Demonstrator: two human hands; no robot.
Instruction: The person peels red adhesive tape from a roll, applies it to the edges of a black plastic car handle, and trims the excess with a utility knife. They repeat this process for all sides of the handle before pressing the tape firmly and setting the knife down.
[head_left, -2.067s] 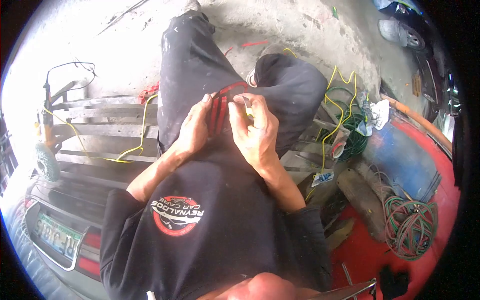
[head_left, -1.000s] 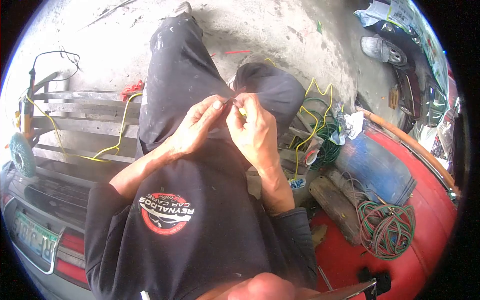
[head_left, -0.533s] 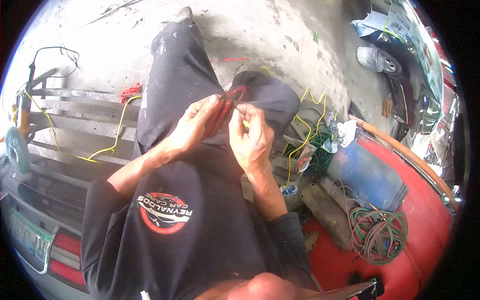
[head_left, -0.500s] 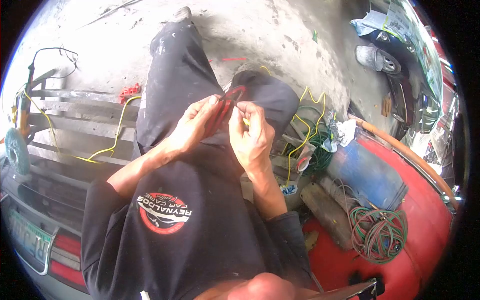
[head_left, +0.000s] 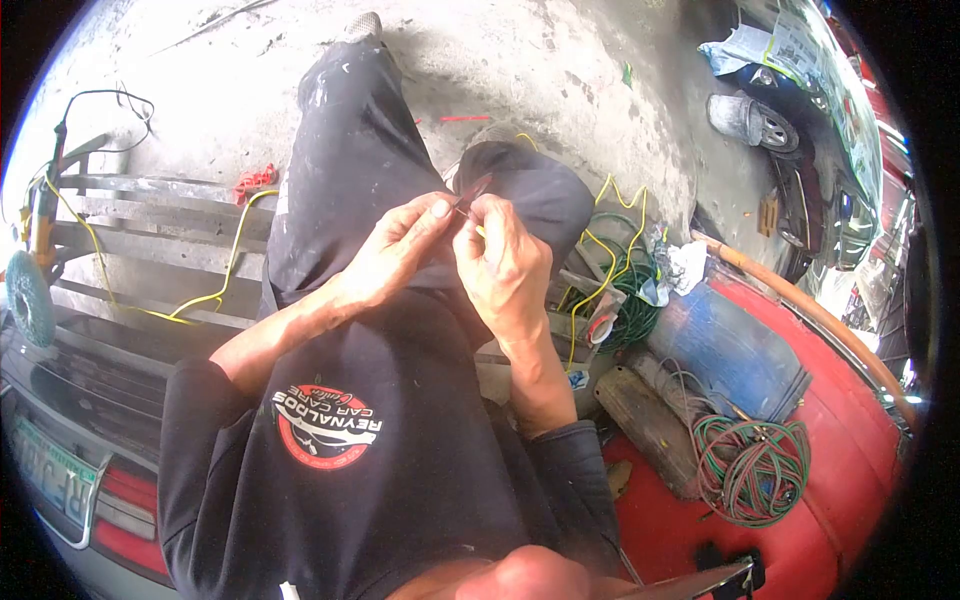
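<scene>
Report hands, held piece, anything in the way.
Left hand pinching thin, flat dark-red piece, material unclear. Right hand gripping small yellow item, mostly hidden. Long, thin yellow cord lies left, apart from both hands, not obstructing.

The person's left hand (head_left: 398, 245) and right hand (head_left: 507, 265) come close together above the lap, the left pinching a dark red piece (head_left: 474, 190), the right closed around a small yellow tool (head_left: 481, 231) mostly hidden by its fingers. On the left, a polisher (head_left: 40, 222) with a fluffy round pad (head_left: 28, 300) is beside a slatted bench (head_left: 150, 240) crossed by a yellow cord (head_left: 234, 250), near a dark car's tail light (head_left: 133, 538). On the right, tangled red and green hoses (head_left: 750, 472) and a scuffed blue object (head_left: 730, 345) lie on a red surface (head_left: 850, 425).
</scene>
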